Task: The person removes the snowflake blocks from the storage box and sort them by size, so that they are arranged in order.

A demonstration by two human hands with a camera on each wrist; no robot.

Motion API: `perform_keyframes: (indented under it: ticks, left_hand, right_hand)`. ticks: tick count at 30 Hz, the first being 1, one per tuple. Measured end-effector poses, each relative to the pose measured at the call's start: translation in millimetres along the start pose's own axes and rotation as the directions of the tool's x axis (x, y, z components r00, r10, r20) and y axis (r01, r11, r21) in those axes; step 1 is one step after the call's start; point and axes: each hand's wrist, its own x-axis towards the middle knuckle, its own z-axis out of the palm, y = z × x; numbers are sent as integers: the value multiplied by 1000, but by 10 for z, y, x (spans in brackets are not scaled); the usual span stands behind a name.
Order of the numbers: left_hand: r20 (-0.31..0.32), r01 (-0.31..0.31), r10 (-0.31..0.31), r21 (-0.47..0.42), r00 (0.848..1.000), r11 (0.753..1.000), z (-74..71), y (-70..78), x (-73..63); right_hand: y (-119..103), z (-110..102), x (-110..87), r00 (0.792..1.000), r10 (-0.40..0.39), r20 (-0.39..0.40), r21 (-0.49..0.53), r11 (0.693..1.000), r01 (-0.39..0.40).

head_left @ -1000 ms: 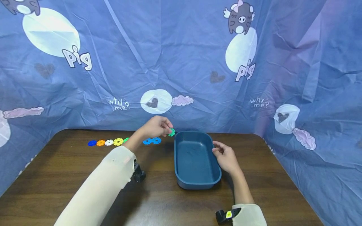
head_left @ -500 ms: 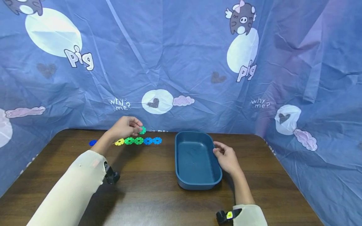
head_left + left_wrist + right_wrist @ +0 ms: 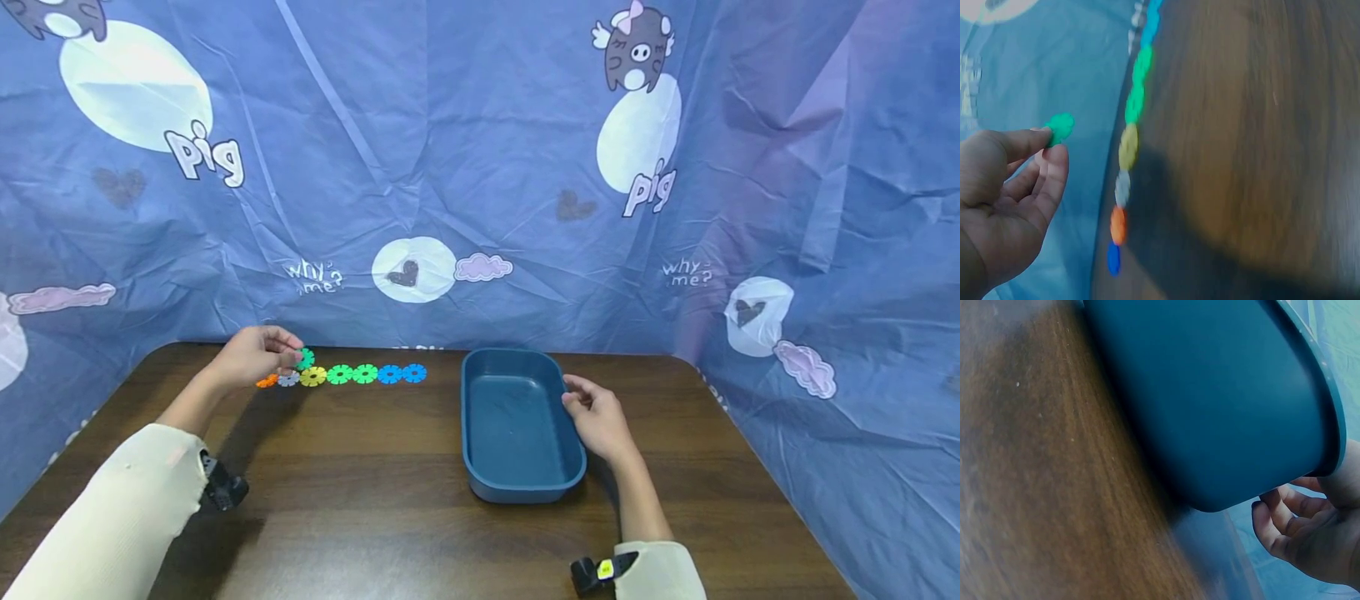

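Between the thumb and fingertips of my left hand I pinch a green notched plastic snowflake disc. The hand is over the left part of a row of similar discs at the table's far edge. From right to left the row has blue discs, green discs, a yellow disc, a white disc, an orange disc and a dark blue disc. In the head view, my hand hides the dark blue one. My right hand grips the right rim of a dark teal plastic bin.
The bin stands on a brown wooden table, right of the disc row. A blue printed cloth hangs behind the table and along its sides. Each wrist wears a small black camera.
My left hand has moved left along the row with the green disc, from beside the bin to above the white and yellow discs. The right hand and bin stay in place.
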Motion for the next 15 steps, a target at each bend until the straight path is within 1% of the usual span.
perform_keyframes:
  ticks: [4,8,11,13,15]
  left_hand:
    - [-64,42,-42,-2,997,999,-152,-219,-109]
    - [-150,80,-85,-39,985,996,-260,-422,-207]
    - [-225,102,-118,-78,967,992,-312,-551,-271]
    - [-276,122,-146,-103,950,987,-339,-630,-312]
    - [-314,143,-184,-150,931,978,-360,-698,-354]
  right_hand:
    - [13,8,11,1000,-2,-4,3,1000,2]
    - [19,9,13,1000,-2,-3,5,1000,2]
    - [17,5,9,1000,-2,-1,4,1000,2]
    - [15,8,11,1000,-5,-2,4,1000,5]
    - [12,9,12,1000,-9,-2,3,1000,9]
